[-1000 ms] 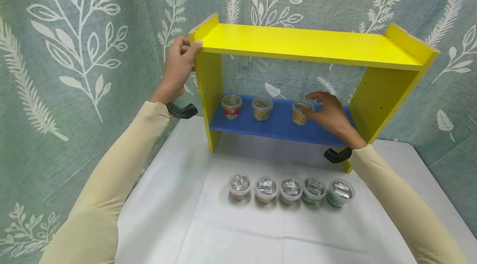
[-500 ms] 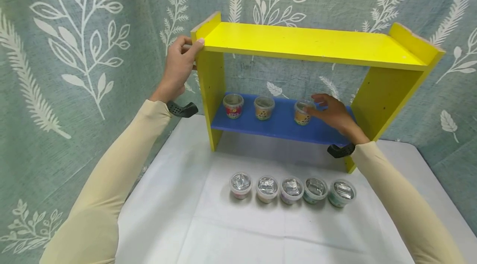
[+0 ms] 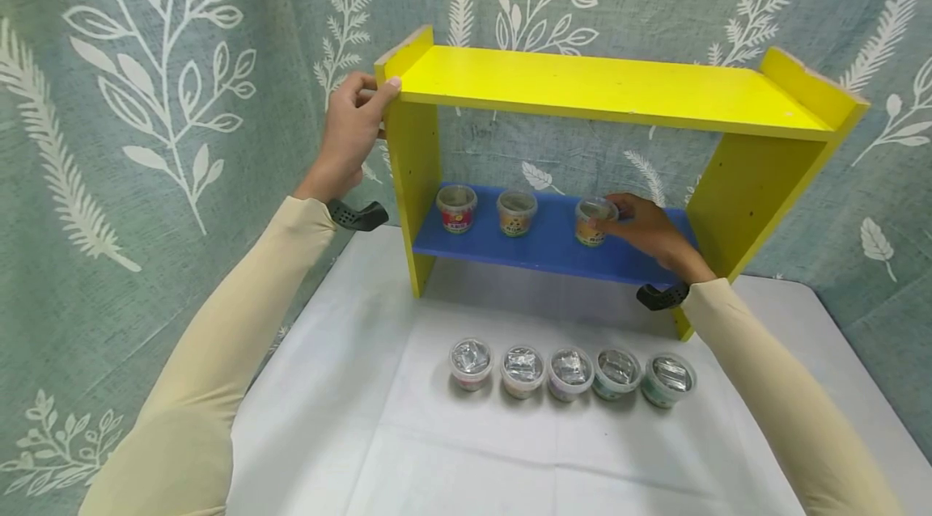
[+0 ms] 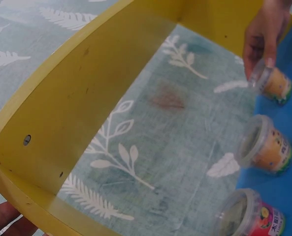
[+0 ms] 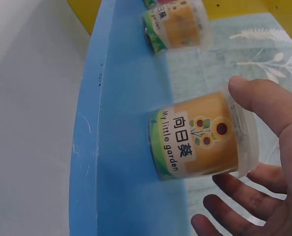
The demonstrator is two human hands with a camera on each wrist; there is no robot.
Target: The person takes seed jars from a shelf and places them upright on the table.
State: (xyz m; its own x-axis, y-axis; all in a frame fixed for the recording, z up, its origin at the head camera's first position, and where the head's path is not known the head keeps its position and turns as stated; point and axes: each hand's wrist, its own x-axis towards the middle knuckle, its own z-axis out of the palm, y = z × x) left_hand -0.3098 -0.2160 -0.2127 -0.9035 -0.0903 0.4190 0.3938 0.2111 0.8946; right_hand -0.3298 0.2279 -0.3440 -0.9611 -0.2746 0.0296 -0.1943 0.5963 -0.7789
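My left hand (image 3: 351,128) grips the yellow shelf (image 3: 582,87) at its upper left corner, thumb on the front edge, other fingers partly hidden behind the side panel. My right hand (image 3: 644,229) pinches the rim of a clear-rimmed plastic cup (image 3: 591,229) on the blue lower board (image 3: 542,249). Its orange label shows sunflowers and "My little garden" in the right wrist view, where the thumb (image 5: 264,98) lies on one side of the rim and fingers on the other. A similar orange cup (image 3: 515,223) and a red-labelled cup (image 3: 456,218) stand to its left.
On the white tablecloth (image 3: 466,459), a row of several lidded cups (image 3: 570,378) with silvery packets stands in front of the shelf. The shelf's right side panel (image 3: 757,184) rises beside my right forearm. A green leaf-print curtain (image 3: 277,31) hangs behind.
My right hand's fingers have lowered and closed in on the rim of the right-hand orange cup. My left hand keeps its grip on the shelf corner.
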